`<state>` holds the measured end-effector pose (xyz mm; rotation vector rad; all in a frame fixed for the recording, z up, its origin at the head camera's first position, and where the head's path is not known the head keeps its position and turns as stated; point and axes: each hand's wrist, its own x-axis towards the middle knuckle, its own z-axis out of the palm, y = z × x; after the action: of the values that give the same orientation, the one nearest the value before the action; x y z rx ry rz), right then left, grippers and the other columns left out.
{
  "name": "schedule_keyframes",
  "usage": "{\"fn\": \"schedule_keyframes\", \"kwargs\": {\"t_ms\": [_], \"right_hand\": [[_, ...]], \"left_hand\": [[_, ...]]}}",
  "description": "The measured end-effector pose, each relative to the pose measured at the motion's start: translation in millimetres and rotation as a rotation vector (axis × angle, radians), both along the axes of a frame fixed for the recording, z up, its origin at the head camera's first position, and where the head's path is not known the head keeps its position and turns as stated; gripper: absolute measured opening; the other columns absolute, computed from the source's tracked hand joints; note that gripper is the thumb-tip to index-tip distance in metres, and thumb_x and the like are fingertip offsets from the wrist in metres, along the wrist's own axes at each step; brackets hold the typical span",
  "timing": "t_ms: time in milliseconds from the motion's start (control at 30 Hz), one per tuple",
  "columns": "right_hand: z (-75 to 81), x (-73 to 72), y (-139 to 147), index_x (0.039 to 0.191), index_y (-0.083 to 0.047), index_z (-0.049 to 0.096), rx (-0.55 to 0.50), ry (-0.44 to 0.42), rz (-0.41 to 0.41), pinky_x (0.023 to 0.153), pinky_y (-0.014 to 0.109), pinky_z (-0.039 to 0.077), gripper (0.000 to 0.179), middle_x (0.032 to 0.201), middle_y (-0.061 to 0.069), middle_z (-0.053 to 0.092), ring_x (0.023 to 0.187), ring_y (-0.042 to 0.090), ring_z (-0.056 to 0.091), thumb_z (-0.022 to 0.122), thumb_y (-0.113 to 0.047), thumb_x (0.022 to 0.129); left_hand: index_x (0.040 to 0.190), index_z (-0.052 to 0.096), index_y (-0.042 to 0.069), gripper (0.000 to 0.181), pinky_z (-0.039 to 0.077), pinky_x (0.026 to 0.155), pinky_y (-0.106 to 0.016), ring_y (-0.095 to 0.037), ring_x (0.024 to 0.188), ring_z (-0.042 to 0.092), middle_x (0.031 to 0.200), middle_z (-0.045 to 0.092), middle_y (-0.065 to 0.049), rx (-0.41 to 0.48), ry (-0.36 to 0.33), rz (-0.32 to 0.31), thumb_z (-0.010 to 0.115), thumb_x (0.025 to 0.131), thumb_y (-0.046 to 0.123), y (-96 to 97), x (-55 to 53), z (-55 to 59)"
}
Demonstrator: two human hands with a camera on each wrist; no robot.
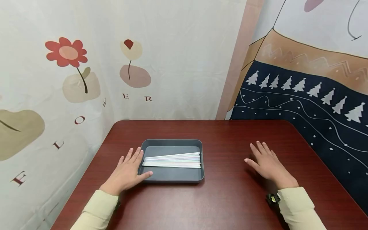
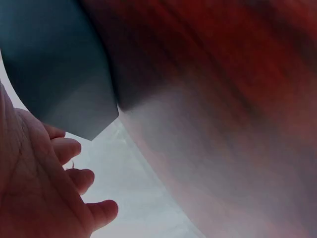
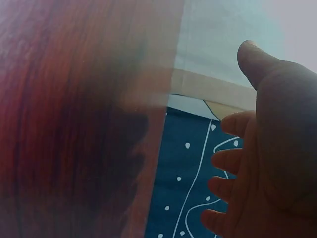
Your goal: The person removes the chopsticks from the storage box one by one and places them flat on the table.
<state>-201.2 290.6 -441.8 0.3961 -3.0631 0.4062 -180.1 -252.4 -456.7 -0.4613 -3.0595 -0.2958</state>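
The left hand (image 1: 126,172), grip wide, is at a gray tray (image 1: 172,175) of white sticks (image 1: 173,160); the right hand (image 1: 268,166), equally wide, hovers above the bench (image 1: 224,198).

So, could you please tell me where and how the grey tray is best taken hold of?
Probably by the short side walls, one hand from each side: the grey tray is shallow, with raised walls to pinch, and the white sticks inside favour keeping it level. The left hand is at one wall; the right hand would come from the right.
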Motion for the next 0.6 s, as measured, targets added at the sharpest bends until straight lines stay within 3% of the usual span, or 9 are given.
{"fn": "schedule_keyframes", "kwargs": {"t_ms": [600], "right_hand": [[6.4, -11.9, -13.2, 0.153, 0.002, 0.033, 0.02, 0.003, 0.04, 0.108, 0.069, 0.017, 0.081, 0.156, 0.032, 0.021, 0.143, 0.053, 0.015, 0.047, -0.057, 0.099]], "left_hand": [[0.153, 0.024, -0.009, 0.118, 0.018, 0.108, -0.069, -0.048, 0.145, 0.016, 0.159, 0.022, -0.026, 0.021, -0.054, 0.029, 0.055, 0.081, 0.079, -1.5, 1.4, -2.0]]}}
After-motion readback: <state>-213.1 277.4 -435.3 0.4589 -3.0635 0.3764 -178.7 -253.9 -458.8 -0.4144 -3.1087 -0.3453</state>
